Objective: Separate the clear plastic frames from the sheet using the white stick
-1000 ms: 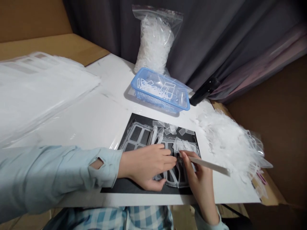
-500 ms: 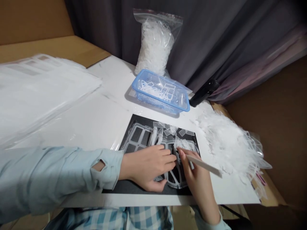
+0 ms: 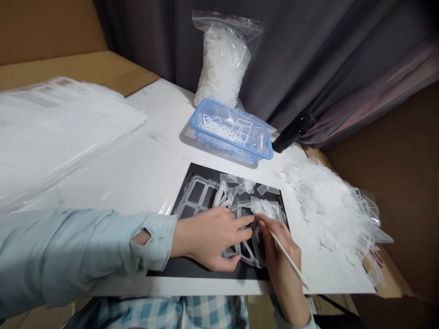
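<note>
The 2 hands work together over a clear plastic frame (image 3: 240, 258) on a black mat (image 3: 164, 272). The left hand (image 3: 209, 240) stays open, its fingers spread and pressing on the frame, while the right hand (image 3: 281, 251) pinches a slim white stick (image 3: 288, 258). A tuft of film (image 3: 265, 209) sits uncleared just beyond the fingertips, among loose clear squares (image 3: 262, 189). Farther off, a blue mesh basket (image 3: 222, 148) holds cut strips, and a white heap of strips (image 3: 329, 210) lies right of the right hand.

Pale blue sleeve (image 3: 85, 237) over blue-and-white checked shirt (image 3: 178, 313); bright blue mesh basket (image 3: 229, 137) and black mat (image 3: 178, 269) on white counter (image 3: 164, 105), charcoal curtain (image 3: 308, 55) behind.
</note>
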A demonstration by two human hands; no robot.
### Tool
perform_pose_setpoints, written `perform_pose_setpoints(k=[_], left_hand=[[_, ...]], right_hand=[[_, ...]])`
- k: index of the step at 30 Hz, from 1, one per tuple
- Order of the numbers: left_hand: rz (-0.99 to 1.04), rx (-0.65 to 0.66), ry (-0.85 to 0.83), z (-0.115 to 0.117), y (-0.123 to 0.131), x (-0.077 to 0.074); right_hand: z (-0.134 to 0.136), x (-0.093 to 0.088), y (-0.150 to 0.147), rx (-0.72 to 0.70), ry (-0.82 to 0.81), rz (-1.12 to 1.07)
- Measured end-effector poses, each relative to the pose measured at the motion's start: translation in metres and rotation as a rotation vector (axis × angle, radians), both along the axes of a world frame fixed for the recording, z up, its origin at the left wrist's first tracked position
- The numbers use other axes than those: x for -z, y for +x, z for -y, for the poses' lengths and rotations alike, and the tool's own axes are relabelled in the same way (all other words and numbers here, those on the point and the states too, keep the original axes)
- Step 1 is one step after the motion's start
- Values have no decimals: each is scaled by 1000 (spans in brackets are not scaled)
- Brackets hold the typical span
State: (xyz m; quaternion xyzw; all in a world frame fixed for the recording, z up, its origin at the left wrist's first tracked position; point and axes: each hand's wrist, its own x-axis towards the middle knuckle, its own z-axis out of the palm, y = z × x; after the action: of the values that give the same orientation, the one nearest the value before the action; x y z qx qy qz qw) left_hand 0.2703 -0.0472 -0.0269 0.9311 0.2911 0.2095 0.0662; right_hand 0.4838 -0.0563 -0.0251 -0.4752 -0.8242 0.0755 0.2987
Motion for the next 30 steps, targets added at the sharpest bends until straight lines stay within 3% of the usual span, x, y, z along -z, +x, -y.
perform_pose_setpoints(k=[9,16,24,30], left_hand=[[-68,9,5,0,0,-1],[-61,1,-6,0,-1,-2],[-14,7,8,0,0,2],[-14,-26,17,2,1,4]], right_hand=[[4,-2,9,86,1,-61],[3,-6,10,68,-221,-243],[11,-6,4,164,-272,-256],[8,-2,-5,135,-234,-259]])
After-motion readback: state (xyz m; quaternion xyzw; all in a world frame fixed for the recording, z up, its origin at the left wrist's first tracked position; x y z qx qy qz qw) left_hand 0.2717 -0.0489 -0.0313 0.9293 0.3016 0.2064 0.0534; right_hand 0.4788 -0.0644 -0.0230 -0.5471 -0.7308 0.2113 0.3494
